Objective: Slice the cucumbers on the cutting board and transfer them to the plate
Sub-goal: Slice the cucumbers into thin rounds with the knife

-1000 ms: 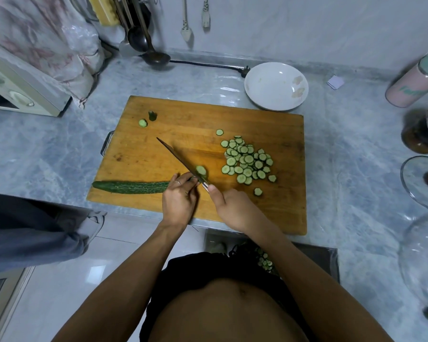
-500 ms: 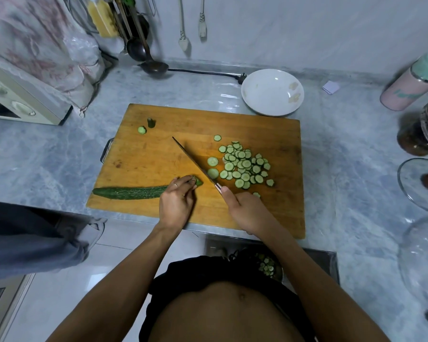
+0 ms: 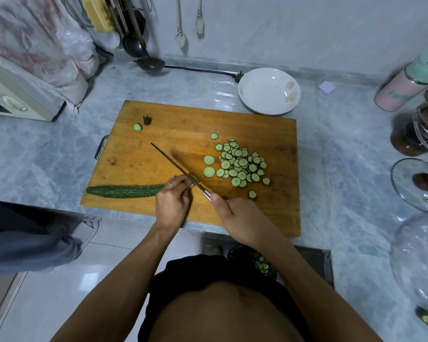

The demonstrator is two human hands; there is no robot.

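The right hand point(image 3: 242, 218) has its grip clamped on the knife point(image 3: 178, 167) handle, blade running toward 10 o'clock across the board point(image 3: 158, 154). The left hand point(image 3: 172, 201) grips the cut end of the cucumber point(image 3: 126, 191), fingers curled against the blade; the cut face is hidden behind them. The cucumber lies along the board's near edge, tip toward 9 o'clock. Slices point(image 3: 240, 164) lie heaped at 2 o'clock from the knife. A stem stub point(image 3: 147, 119) and one slice sit near the far left corner. The plate point(image 3: 268, 91), at 1 o'clock on the surface point(image 3: 59, 149) just beyond the board, holds no slices. At 3 o'clock a jar point(image 3: 415, 134) holds dark contents, too blurred to name.
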